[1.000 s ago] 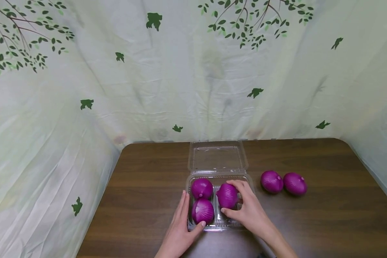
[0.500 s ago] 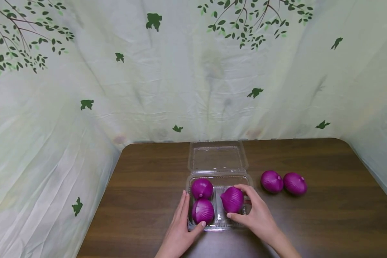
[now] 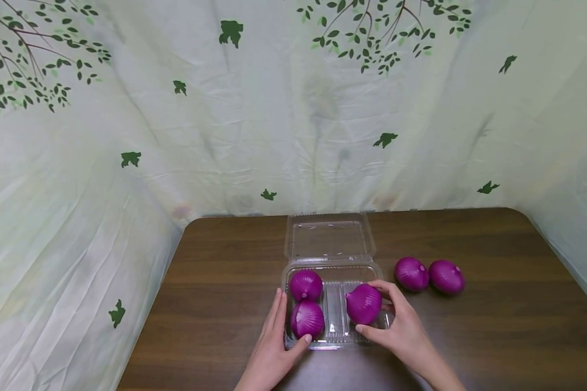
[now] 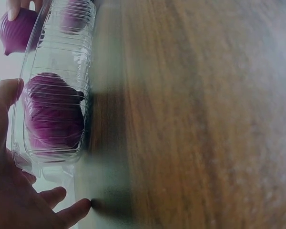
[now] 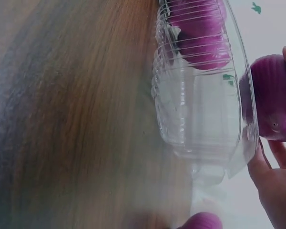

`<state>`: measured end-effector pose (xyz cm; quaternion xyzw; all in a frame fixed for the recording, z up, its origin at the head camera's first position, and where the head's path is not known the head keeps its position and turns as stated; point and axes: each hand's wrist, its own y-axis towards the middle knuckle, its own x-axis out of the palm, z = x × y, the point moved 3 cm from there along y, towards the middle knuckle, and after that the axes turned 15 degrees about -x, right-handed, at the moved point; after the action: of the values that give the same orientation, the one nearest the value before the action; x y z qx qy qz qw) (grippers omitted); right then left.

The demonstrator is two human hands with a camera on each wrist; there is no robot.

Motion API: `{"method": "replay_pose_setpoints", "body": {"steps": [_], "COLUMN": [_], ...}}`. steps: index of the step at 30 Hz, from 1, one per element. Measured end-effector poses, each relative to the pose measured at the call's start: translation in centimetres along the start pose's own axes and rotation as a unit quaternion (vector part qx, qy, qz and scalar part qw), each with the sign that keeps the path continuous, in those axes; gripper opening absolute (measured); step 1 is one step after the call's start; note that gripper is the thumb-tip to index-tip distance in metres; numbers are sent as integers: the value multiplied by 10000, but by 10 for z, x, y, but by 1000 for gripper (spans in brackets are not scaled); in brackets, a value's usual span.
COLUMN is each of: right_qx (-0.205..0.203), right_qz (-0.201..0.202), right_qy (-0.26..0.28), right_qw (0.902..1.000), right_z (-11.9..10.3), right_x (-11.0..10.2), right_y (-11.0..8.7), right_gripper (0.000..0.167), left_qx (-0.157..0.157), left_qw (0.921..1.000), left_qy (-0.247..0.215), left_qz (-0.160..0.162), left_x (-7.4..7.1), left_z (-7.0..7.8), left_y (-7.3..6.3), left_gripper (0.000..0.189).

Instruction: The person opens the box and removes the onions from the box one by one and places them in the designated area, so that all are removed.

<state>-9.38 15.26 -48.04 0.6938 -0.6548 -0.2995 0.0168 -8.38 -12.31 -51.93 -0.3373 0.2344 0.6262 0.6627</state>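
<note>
A clear plastic clamshell container [image 3: 336,338] lies on the table with its lid [image 3: 330,239] folded back. Two red onions sit in its left side, a far onion [image 3: 306,285] and a near onion [image 3: 307,319]. My left hand [image 3: 274,345] rests at the near left corner, straight fingers along the side wall and thumb at the near rim. Between thumb and fingers, my right hand [image 3: 403,328] holds a third red onion [image 3: 364,304] over the right side. In the right wrist view, this held onion [image 5: 274,98] is up at rim height.
Two more red onions, a left onion [image 3: 411,274] and a right onion [image 3: 447,277], lie side by side on the brown wooden table [image 3: 509,326], right of the container. A pale leaf-printed curtain [image 3: 293,136] hangs behind the table's far edge.
My right hand has moved right and slightly nearer with the red onion, which has turned a little in the grip. The left hand stays in place.
</note>
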Motion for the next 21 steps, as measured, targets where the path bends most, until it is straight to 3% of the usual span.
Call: {"method": "replay_pose_setpoints", "body": {"steps": [7,21], "right_qx": [-20,-754], "right_qz": [45,149], "right_qy": [-75,-825], "right_qw": [10000,9936], "right_z": [4,15], "right_x": [-8,-33], "right_y": [-3,-3], "right_gripper": [82,91], "left_qx": [-18,1], "left_qw": [10000,10000], "left_qy": [11,69], "left_qz": [14,34], "left_x": [0,1], "left_z": [0,-1], "left_y": [0,1], "left_gripper": [98,99]}}
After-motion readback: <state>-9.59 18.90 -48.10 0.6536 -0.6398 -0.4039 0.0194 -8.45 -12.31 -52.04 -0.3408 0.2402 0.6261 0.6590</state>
